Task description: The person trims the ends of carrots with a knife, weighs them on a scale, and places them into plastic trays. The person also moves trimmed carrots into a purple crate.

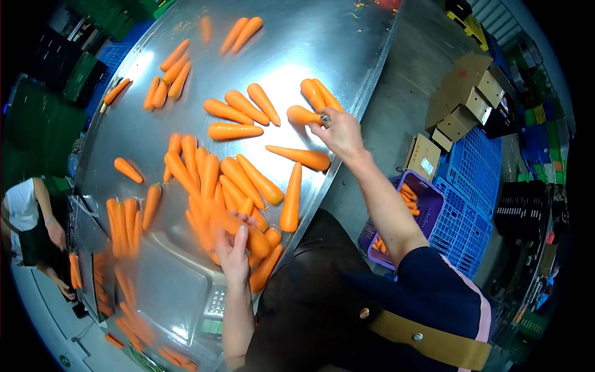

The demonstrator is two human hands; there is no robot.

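Here's the shiny grey metal surface (297, 37), strewn with smooth, tapered orange carrots (235, 131): loose clusters up top, a denser pile lower down, a flat grey scale (170, 291) alongside.

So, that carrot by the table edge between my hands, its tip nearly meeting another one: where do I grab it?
I'd pinch the carrot across its thick end, fingers coming down from above. It lies flat, thick end towards you, tapering away. Bare steel on the table edge side leaves finger room; the pile crowds the other.
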